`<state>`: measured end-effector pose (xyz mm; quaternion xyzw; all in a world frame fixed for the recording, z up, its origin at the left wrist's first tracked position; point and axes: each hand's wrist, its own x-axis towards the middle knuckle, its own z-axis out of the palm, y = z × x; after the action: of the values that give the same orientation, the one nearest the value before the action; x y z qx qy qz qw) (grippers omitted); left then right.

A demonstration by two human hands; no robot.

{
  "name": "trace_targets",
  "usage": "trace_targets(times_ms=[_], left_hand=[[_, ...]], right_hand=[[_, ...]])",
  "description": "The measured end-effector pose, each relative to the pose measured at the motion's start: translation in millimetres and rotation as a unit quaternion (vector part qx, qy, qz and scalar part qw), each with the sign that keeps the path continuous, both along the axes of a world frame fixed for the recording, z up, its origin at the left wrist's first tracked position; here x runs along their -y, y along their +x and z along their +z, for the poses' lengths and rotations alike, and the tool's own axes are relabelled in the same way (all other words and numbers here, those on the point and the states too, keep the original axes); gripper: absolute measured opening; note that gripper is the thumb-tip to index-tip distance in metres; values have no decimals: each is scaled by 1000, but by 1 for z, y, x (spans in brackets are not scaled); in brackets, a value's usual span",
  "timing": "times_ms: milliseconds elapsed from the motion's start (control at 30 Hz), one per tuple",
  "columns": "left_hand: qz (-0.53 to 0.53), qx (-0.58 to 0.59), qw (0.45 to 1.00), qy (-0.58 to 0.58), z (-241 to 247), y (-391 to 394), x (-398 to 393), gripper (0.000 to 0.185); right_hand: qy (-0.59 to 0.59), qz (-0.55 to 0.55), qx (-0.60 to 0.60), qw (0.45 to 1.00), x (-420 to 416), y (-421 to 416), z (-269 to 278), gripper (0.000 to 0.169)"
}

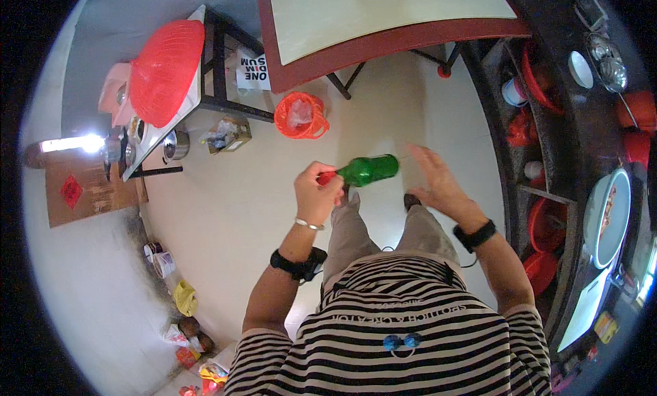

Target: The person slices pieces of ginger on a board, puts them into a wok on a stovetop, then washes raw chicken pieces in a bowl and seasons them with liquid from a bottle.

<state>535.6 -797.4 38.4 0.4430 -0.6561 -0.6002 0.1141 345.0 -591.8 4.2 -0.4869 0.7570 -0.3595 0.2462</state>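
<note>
A green bottle (368, 171) with a red top (327, 178) is held in the air above the floor, tilted nearly sideways with its base to the right. My left hand (317, 195) grips it around the red top and neck. To the right of the base, my right hand (440, 188) is raised with fingers spread and somewhat blurred. A gap shows between that hand and the bottle, and nothing is in it.
A red-edged table (359, 52) stands ahead. By its legs sits a bin lined with a red bag (302, 114). A side table (192, 90) at left carries a red mesh food cover (167, 72). Along the right runs a dark counter (564, 139) with a pale blue basin (595, 216).
</note>
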Motion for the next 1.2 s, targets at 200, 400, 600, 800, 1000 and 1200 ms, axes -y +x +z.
trace_targets(times_ms=[200,400,600,800,1000,1200], left_hand=[[-7,121,985,-122,-141,29,169,16],[-57,227,917,-323,-277,36,302,31],[-90,323,872,-357,-333,38,354,50],[-353,294,881,-112,-328,22,306,41],[-439,154,885,19,-265,-39,203,26],[-557,62,828,-14,-164,-129,31,31]], right_hand=[[324,-165,-114,925,-103,9,-53,59],[487,-273,90,825,-128,101,2,46],[391,-363,80,842,-85,114,21,44],[327,-409,71,849,-76,130,36,43],[349,-440,97,822,-104,135,36,37],[254,-543,24,800,-207,155,60,42]])
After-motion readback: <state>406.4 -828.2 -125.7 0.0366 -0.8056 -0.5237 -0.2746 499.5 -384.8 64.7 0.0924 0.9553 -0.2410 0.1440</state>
